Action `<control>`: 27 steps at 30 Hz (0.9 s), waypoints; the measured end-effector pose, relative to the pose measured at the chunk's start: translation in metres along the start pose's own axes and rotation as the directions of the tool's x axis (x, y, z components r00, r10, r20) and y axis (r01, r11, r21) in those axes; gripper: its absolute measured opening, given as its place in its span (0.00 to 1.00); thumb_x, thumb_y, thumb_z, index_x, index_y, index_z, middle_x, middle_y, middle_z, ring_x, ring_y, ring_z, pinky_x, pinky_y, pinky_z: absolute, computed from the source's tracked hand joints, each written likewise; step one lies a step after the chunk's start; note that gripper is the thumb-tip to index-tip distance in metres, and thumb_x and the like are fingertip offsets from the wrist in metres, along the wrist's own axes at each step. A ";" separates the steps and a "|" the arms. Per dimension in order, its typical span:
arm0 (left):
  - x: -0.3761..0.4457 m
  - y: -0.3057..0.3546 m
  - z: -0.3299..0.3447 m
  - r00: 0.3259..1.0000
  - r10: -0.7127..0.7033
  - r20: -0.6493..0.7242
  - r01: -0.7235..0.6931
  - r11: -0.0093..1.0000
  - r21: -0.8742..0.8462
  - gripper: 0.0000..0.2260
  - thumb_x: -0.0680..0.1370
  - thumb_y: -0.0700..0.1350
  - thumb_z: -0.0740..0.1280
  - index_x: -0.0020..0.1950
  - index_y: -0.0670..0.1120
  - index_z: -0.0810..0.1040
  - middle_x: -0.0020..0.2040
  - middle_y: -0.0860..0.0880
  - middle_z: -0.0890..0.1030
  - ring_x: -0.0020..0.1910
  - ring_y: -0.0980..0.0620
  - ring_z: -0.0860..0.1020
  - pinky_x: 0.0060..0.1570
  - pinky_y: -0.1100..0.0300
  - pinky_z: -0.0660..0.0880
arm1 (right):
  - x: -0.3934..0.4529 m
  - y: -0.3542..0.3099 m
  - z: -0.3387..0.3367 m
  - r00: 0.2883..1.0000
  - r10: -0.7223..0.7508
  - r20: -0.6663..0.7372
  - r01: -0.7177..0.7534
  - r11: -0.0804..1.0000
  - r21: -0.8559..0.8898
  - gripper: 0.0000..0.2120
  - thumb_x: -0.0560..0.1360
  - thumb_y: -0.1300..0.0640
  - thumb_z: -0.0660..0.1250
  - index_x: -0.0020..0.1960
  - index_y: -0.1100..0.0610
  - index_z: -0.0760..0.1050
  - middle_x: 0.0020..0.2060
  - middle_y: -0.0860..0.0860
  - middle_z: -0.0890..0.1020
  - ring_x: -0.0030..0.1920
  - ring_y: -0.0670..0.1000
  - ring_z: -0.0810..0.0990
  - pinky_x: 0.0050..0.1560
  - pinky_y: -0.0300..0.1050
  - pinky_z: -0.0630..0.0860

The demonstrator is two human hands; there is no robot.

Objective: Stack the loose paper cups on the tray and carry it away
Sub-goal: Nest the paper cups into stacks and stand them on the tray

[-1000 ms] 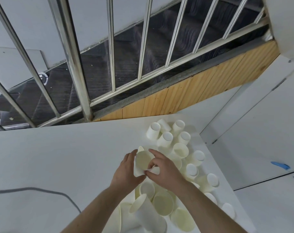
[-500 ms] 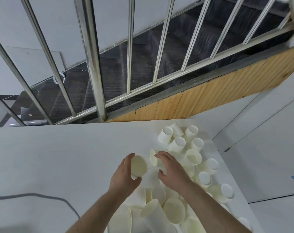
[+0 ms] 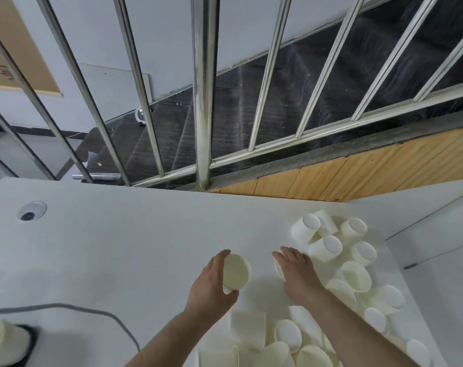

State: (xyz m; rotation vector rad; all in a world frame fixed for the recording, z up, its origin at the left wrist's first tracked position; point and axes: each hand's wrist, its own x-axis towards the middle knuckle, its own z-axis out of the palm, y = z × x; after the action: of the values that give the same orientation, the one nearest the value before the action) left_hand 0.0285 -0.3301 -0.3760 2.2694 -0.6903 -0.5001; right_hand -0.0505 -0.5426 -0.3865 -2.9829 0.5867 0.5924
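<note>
Many loose white paper cups (image 3: 355,276) lie scattered on the right part of the white table (image 3: 119,247), some upright, some on their sides. My left hand (image 3: 210,287) grips one paper cup (image 3: 235,271) from the side, its mouth facing me, just above the table. My right hand (image 3: 296,272) lies with nearly straight fingers over another cup (image 3: 277,266), of which only an edge shows. At the bottom left corner, pale cups (image 3: 1,343) sit on something dark (image 3: 29,337), perhaps the tray, cut off by the frame.
A grey cable (image 3: 92,311) curves across the table's near left. A round cable grommet (image 3: 31,211) sits at the far left. Behind the table's far edge stand a steel railing (image 3: 202,102) and a wooden panel (image 3: 357,176). The table's right edge runs beside the cups.
My hands have drawn apart: the left has carried its cup to the left, and the right has come down over a cup on the table. The view has swung left.
</note>
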 end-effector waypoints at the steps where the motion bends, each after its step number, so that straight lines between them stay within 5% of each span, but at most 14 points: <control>1: 0.002 -0.004 0.000 1.000 -0.012 0.003 0.012 1.000 -0.002 0.34 0.71 0.47 0.70 0.73 0.54 0.57 0.69 0.60 0.66 0.65 0.57 0.69 0.54 0.65 0.71 | 0.005 -0.001 0.003 1.000 -0.012 0.003 0.012 1.000 -0.022 0.36 0.74 0.68 0.59 0.78 0.51 0.52 0.75 0.51 0.56 0.76 0.53 0.54 0.75 0.50 0.51; 7: 0.005 -0.005 0.002 1.000 -0.009 0.020 0.009 1.000 -0.005 0.35 0.71 0.47 0.70 0.73 0.54 0.57 0.70 0.59 0.66 0.66 0.56 0.68 0.56 0.63 0.71 | 0.008 0.003 0.006 1.000 -0.028 -0.008 0.028 1.000 0.009 0.34 0.74 0.62 0.62 0.77 0.50 0.54 0.73 0.49 0.59 0.74 0.53 0.57 0.73 0.48 0.55; 13: 0.006 0.005 -0.001 1.000 0.018 0.006 -0.018 1.000 -0.020 0.36 0.71 0.47 0.71 0.74 0.53 0.56 0.70 0.58 0.67 0.65 0.55 0.69 0.55 0.64 0.71 | -0.009 -0.011 -0.009 0.966 0.126 -0.226 -0.010 0.890 0.455 0.34 0.71 0.50 0.69 0.74 0.48 0.60 0.67 0.46 0.63 0.65 0.48 0.70 0.55 0.43 0.74; 18: -0.001 0.014 -0.006 0.994 0.101 -0.030 -0.102 0.993 -0.060 0.38 0.70 0.46 0.72 0.75 0.53 0.55 0.69 0.57 0.67 0.65 0.54 0.69 0.54 0.65 0.70 | -0.036 -0.025 -0.019 0.931 0.211 -0.298 0.048 0.738 0.673 0.35 0.70 0.55 0.71 0.74 0.47 0.62 0.63 0.44 0.64 0.60 0.46 0.72 0.56 0.35 0.70; 27: -0.044 0.019 -0.035 0.972 0.222 -0.070 -0.227 0.972 -0.065 0.36 0.70 0.45 0.72 0.73 0.56 0.59 0.65 0.57 0.69 0.59 0.54 0.72 0.49 0.62 0.74 | -0.102 -0.056 -0.042 0.902 0.232 -0.364 0.082 0.736 0.672 0.35 0.71 0.56 0.71 0.75 0.46 0.61 0.62 0.39 0.61 0.61 0.42 0.69 0.59 0.31 0.66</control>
State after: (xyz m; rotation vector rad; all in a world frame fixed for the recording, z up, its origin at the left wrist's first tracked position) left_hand 0.0062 -0.2973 -0.3314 2.0971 -0.8706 -0.3385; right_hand -0.1015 -0.4590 -0.3107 -2.3618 0.7498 -0.2722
